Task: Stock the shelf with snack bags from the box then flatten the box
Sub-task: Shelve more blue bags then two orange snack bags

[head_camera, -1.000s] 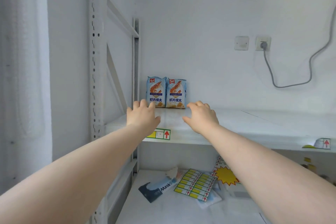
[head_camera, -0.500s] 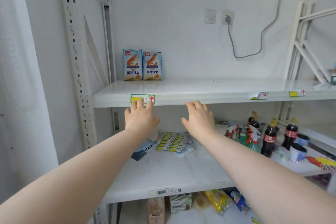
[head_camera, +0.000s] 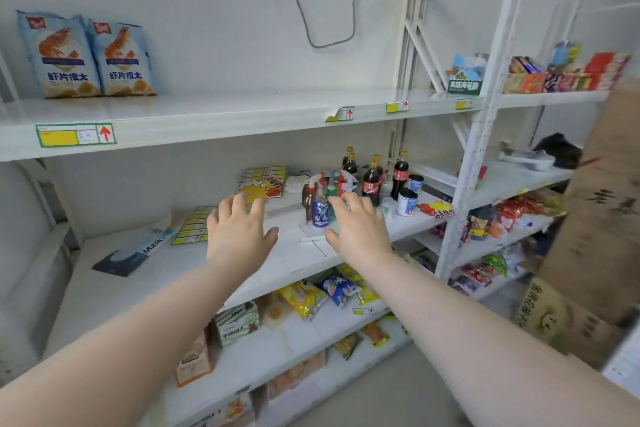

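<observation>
White metal shelving (head_camera: 479,139) runs along the pale wall ahead of you, and a grey cable (head_camera: 311,28) hangs down from a socket above it. At the far left of the upper shelf (head_camera: 207,130), a pale blue snack bag printed with a prawn (head_camera: 57,52) stands upright, and a second matching snack bag (head_camera: 123,59) stands touching its right side. Your left hand (head_camera: 239,236) and your right hand (head_camera: 360,232) are both stretched out in front of the middle shelf (head_camera: 145,288). Both are palm down with fingers straight and spread, holding nothing, near each other but not touching. Whether either one touches that shelf cannot be told. Just beyond the fingertips of your right hand stands a blue drinks can (head_camera: 320,213), with dark cola bottles with red labels (head_camera: 370,184) clustered behind it. A dark blue flat packet marked Mask (head_camera: 128,256) lies towards the left of the middle shelf, with sheets of yellow price labels (head_camera: 194,225) just beside it. Yellow and blue crisp packets (head_camera: 322,295) lie on the shelf below. At the right edge of your view is the brown cardboard box (head_camera: 609,204), well apart from both hands. Only part of its side shows, so you cannot tell whether it is open or what it holds.
</observation>
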